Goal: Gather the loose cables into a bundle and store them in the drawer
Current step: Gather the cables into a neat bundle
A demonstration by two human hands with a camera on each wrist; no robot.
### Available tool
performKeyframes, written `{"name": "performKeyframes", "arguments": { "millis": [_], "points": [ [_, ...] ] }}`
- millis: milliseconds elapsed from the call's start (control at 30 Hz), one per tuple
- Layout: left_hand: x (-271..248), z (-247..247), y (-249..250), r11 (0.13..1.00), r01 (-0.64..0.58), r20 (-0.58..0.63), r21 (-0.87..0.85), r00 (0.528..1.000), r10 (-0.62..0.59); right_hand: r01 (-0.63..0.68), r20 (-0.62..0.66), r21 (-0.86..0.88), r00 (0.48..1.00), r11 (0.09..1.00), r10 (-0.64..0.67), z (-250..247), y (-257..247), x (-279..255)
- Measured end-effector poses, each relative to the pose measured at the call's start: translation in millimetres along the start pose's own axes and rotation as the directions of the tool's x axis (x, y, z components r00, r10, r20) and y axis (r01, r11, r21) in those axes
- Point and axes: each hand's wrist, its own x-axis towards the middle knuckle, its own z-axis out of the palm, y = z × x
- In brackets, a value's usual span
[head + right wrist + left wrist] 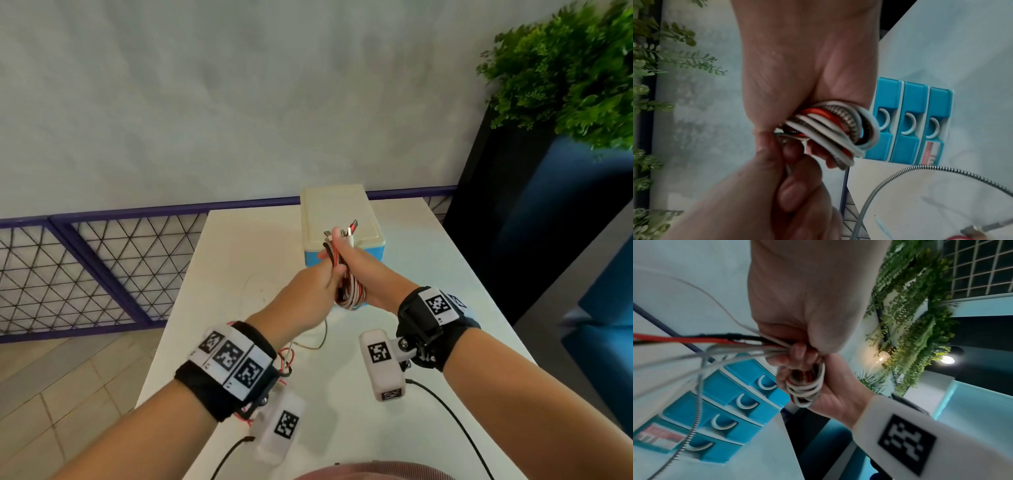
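Note:
My right hand (363, 270) grips a coiled bundle of white, red and braided cables (349, 296) held up above the table, with plug ends sticking out past the fingers. My left hand (308, 291) sits right against it and grips the trailing strands (694, 340) that run down to the table. The right wrist view shows the coil (830, 129) wrapped in my right hand (807, 73), with my left hand (777, 194) just below. Behind the hands stands a blue drawer unit (339, 212) with a cream top. Its drawers (725, 402) are closed.
Loose ends of a braided cable (308, 346) and a red cable (286, 359) lie on the white table (445, 291) below my wrists. A purple mesh railing (102, 267) runs past the table's left edge. A leafy plant (565, 75) in a dark planter stands at the far right.

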Motion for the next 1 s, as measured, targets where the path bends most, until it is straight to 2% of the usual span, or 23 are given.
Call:
{"name": "performKeyframes", "arguments": {
  "millis": [67, 133, 267, 333, 400, 500, 633, 700, 767, 833, 900, 1000],
  "points": [
    [-1, 3, 6, 0.992, -0.01, 0.006, 0.124, 1.0, 0.009, -0.056, 0.018, 0.102, 0.998, 0.993, 0.055, 3, 0, -4],
    [-1, 5, 8, 0.959, -0.002, -0.011, 0.284, 1.0, 0.005, -0.064, 0.056, 0.162, 0.997, 0.985, 0.056, 3, 1, -7],
    [-4, 8, 15, 0.813, 0.025, -0.075, 0.582, 0.997, 0.022, -0.05, 0.104, 0.199, 0.994, 0.979, 0.03, 4, 1, -10],
    [-6, 8, 19, 0.763, 0.014, -0.043, 0.646, 0.999, 0.018, -0.075, 0.113, 0.212, 0.992, 0.974, 0.052, 4, 3, -10],
    [-7, 7, 20, 0.755, 0.004, -0.005, 0.656, 1.0, -0.001, -0.094, 0.11, 0.207, 0.991, 0.974, 0.072, 5, 5, -7],
    [-1, 4, 19, 0.796, 0.035, 0.027, 0.604, 0.998, -0.063, -0.066, 0.041, 0.158, 0.997, 0.985, 0.06, 5, 5, 0],
    [11, -3, 18, 0.913, 0.063, 0.18, 0.404, 0.973, -0.147, 0.029, -0.169, -0.033, 0.985, 0.999, -0.034, 1, 4, 10],
    [12, -4, 16, 0.95, 0.101, 0.248, 0.297, 0.952, -0.178, 0.071, -0.23, -0.073, 0.969, 0.995, -0.086, -7, 1, 15],
    [8, -2, 14, 0.972, 0.176, 0.337, 0.153, 0.916, -0.219, 0.087, -0.242, 0.023, 0.967, 0.996, -0.079, -16, -4, 17],
    [5, 4, 12, 0.978, 0.209, 0.389, 0.023, 0.899, -0.201, 0.106, -0.232, 0.127, 0.97, 0.986, -0.074, -18, -7, 19],
    [4, 11, 9, 0.983, 0.179, 0.4, -0.033, 0.904, -0.151, 0.13, -0.215, 0.222, 0.973, 0.966, -0.081, -16, -9, 20],
    [0, 20, 0, 0.992, 0.123, 0.381, -0.034, 0.919, -0.101, 0.104, -0.12, 0.408, 0.991, 0.907, -0.06, -12, -9, 17]
  ]
}}
